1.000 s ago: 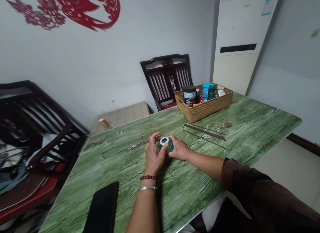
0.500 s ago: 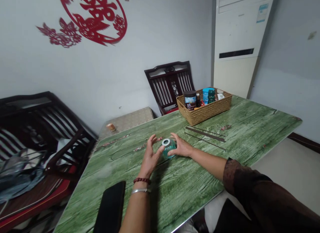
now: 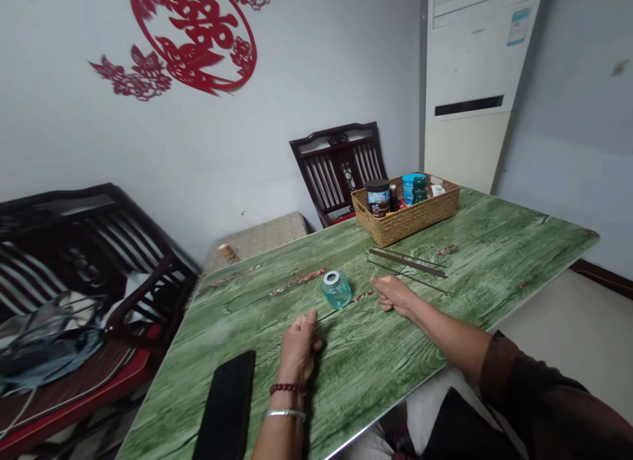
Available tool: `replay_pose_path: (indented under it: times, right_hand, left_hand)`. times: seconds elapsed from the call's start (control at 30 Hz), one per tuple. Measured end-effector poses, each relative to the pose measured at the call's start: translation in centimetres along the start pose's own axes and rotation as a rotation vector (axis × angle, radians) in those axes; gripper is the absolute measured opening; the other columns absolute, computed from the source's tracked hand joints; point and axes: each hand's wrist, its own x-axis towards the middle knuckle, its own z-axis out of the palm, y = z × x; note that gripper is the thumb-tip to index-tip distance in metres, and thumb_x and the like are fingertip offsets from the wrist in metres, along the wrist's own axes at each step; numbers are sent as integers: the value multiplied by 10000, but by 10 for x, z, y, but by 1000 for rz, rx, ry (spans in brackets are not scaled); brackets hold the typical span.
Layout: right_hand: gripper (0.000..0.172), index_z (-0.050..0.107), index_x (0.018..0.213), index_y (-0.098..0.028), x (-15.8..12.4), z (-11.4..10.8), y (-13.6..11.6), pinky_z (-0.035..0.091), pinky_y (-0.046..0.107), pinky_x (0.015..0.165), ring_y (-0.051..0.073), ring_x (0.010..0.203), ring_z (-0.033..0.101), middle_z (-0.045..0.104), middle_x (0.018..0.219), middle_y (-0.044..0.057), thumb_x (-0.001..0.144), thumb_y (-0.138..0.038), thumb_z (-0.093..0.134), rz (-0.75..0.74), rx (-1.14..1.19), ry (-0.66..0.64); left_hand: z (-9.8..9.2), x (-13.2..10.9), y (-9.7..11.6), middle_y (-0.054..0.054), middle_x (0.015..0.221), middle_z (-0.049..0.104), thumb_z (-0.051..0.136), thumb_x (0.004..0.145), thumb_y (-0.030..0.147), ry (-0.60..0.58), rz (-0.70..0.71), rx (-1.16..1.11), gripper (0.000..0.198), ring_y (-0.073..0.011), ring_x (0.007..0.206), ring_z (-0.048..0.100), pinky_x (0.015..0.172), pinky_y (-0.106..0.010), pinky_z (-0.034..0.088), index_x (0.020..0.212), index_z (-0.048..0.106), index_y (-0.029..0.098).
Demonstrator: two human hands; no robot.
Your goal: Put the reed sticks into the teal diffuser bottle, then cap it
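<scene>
A small teal glass jar (image 3: 336, 290) with a pale round rim stands upright on the green wood-patterned table (image 3: 487, 249), touched by neither hand. My left hand (image 3: 299, 348) rests below it, fingers curled and holding nothing. To the jar's right lies my right hand (image 3: 393, 295), curled into a loose fist on the tabletop, also empty. A black phone (image 3: 226, 407) lies flat to the left of my left hand, close to the table's near edge.
Two dark sticks (image 3: 408, 263) lie on the table behind my right hand. At the far end stands a wicker basket (image 3: 405, 221) holding jars and bottles. Dark wooden chairs (image 3: 336, 170) stand behind the table and to its left. A white floor-standing air conditioner (image 3: 475, 71) fills the corner.
Both hands have drawn away from the jar, which they held between them a second ago. The jar now stands alone on the table, and my hands have curled shut. The view has shifted slightly.
</scene>
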Motion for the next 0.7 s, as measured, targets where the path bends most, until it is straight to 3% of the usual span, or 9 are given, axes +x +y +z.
replay_pose_path:
  times: [0.2,0.4,0.5,0.6,0.67,0.7]
  right_hand:
    - [599,347,558,-235,9,3,18,174,199,355,31,364,139,183,400,-137,597,-716,703,-29,-117,44]
    - [542,423,574,-226,12,3,22,165,205,351,45,374,146,174,408,-133,618,-692,694,-20,-172,83]
    - [541,456,585,-215,9,4,16,173,210,363,52,374,167,201,415,-121,684,-720,622,-11,-194,66]
    - [507,508,631,-194,12,9,3,261,211,410,68,406,318,373,470,-82,742,-681,595,-86,-272,74]
    - [431,578,770,-181,19,16,-6,391,222,514,101,541,501,547,627,-42,678,-577,721,-174,-336,106]
    - [459,599,879,-183,24,20,-9,452,243,603,130,661,580,617,752,-17,620,-511,789,-214,-363,113]
  left_hand:
    - [6,0,-2,103,543,236,780,584,540,55,59,116,592,-66,476,230,401,-197,263,579,279,226]
    - [7,-2,-3,109,531,240,788,567,594,47,51,117,634,-61,468,232,406,-195,258,589,273,225]
    - [2,0,8,115,532,262,769,580,651,14,21,67,613,-57,457,252,427,-196,311,630,337,219]
    - [0,8,30,85,633,448,765,625,640,-24,94,-34,540,-69,523,436,569,-230,456,791,485,209]
    - [4,19,41,-5,950,621,765,664,604,-13,200,-56,547,-130,815,619,766,-292,512,1005,550,235]
    - [9,25,44,-47,1124,621,743,706,589,-12,262,-39,558,-168,993,625,868,-332,500,1107,549,255]
